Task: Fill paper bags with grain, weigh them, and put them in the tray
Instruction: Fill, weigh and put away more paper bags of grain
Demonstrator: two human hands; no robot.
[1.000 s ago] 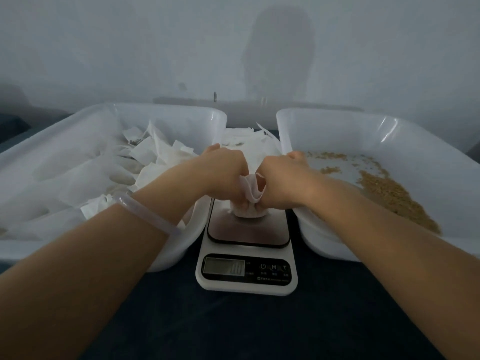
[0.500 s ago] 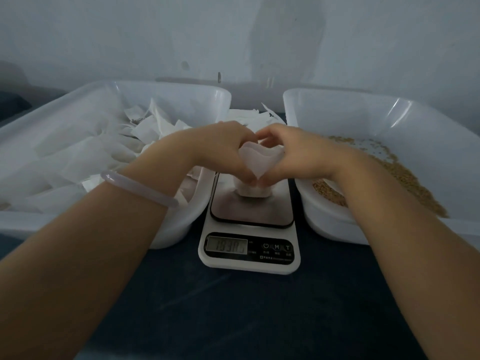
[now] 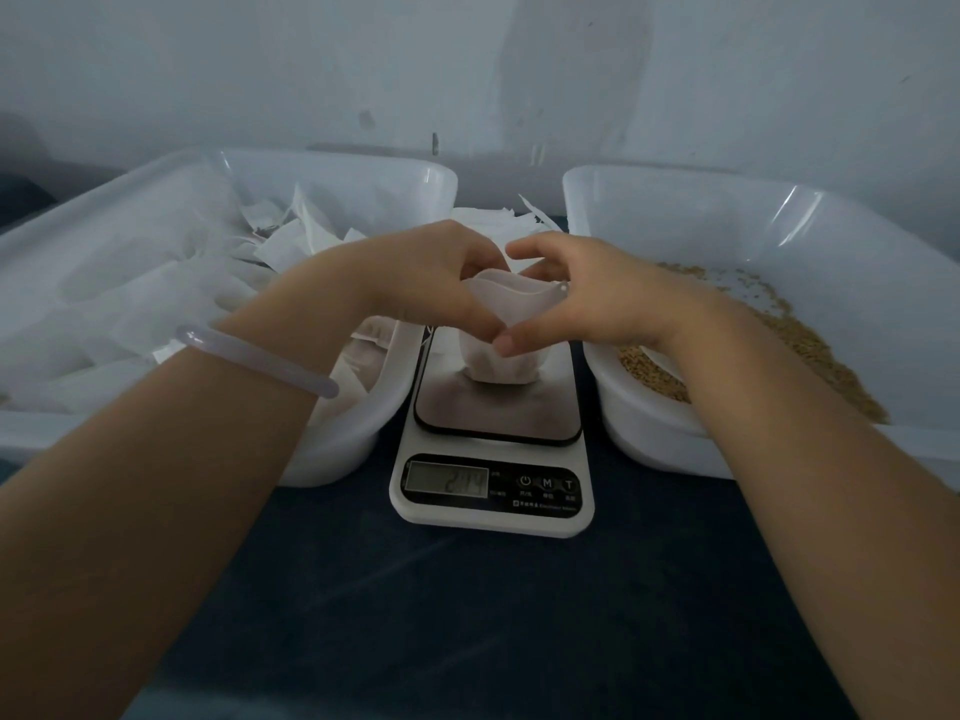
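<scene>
Now, at the scale: you work both hands over one small bag.
Left hand (image 3: 431,275): yours, pinching the left rim of the paper bag (image 3: 506,330); a pale bangle (image 3: 249,358) circles that wrist.
Right hand (image 3: 582,298): yours, pinching the bag's right rim, holding its mouth open.
Paper bag: upright on the platform of the scale (image 3: 493,459), between two tubs on the dark counter (image 3: 467,615).
Left tray (image 3: 332,163): piled with white bags.
Right tray (image 3: 675,189): loose grain (image 3: 810,350).
Display: digits blurred.
</scene>
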